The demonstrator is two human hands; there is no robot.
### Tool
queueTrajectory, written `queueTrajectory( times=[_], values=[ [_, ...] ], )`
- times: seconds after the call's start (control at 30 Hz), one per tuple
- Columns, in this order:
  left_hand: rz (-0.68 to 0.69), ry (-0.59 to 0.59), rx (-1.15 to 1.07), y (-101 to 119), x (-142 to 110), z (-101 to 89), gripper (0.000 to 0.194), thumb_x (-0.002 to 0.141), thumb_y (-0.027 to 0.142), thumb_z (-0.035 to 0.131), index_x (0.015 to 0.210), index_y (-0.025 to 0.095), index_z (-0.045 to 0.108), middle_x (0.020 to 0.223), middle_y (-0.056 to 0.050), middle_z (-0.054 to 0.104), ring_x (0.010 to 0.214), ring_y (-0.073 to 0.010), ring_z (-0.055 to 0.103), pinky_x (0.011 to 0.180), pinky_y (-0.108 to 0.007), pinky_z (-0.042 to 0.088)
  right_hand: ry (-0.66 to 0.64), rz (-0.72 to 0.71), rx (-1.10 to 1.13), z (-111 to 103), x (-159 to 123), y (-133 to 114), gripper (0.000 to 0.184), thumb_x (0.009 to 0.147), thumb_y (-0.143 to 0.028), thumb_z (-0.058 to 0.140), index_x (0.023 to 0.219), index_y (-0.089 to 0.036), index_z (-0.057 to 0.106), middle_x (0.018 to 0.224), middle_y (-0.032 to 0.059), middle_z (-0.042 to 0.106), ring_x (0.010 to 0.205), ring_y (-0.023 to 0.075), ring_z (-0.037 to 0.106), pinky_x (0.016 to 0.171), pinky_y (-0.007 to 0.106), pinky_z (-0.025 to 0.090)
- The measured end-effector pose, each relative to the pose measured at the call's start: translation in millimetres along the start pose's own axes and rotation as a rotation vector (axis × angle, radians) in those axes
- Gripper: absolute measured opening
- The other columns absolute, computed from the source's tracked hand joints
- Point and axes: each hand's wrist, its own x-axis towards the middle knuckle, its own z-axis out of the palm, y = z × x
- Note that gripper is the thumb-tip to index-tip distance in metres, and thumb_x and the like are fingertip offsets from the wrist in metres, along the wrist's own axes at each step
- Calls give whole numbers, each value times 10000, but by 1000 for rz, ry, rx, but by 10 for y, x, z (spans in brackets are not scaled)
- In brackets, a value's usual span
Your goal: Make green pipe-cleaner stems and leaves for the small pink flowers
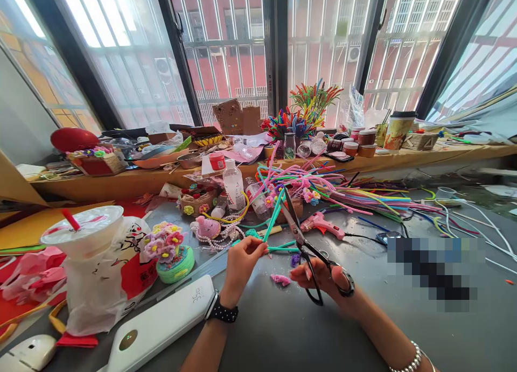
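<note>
My left hand (243, 260) is closed, thumb and fingers pinching a few teal-green pipe cleaners (274, 217) that point up and away. My right hand (323, 279) has its fingers at the handle loops of a pair of scissors (297, 233). The scissor blades point up, with their tips beside the upper ends of the pipe cleaners; whether they touch is unclear. More green pipe cleaner pieces (285, 248) lie on the table just behind the hands. A purple fuzzy piece (296, 260) and a pink one (280, 280) sit between them.
A pink glue gun (323, 224) lies behind the scissors, near a large heap of pipe cleaners (343, 191). On the left stand a white power bank (165, 318), a bagged drink cup (86, 221) and a fuzzy flower pot (174, 263). A cluttered ledge (161, 174) runs below the windows.
</note>
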Motion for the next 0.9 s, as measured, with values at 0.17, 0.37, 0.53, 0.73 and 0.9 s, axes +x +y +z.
queueTrajectory(
  times=[0.17,0.37,0.53,0.73,0.9],
  values=[
    [88,-105,113,-45,-11,9,152,651,310,577,645,160,597,619,-14,642,660,-180,635,634,-254,493,55,-101,43,-43,17,-20,538,612,-677,439,802,-186,546,992,104,554,999,268,480,901,448,300],
    [101,-151,106,-51,-15,29,155,645,312,588,658,158,600,626,-29,651,641,-189,633,614,-262,492,38,-134,61,-4,-3,-105,552,581,-699,444,812,-208,546,995,81,530,1029,277,443,913,439,283],
    [279,-210,260,10,-54,43,109,668,268,576,667,169,620,626,-23,643,602,-150,604,571,-222,468,-20,-139,73,31,-24,-138,568,542,-678,514,854,-204,543,1049,91,508,1096,296,377,947,440,229],
    [410,-267,380,57,-93,48,111,714,226,532,672,171,619,634,-17,627,588,-125,575,561,-198,432,-84,-126,116,36,-43,-157,668,469,-688,554,922,-197,551,1056,99,510,1085,298,385,953,449,203],
    [456,-310,435,55,-102,57,107,722,195,521,669,174,612,642,-11,617,606,-122,560,592,-204,416,-46,-134,151,27,-22,-118,761,395,-694,584,988,-219,540,1011,75,509,1060,297,396,951,446,207]
  ],
)
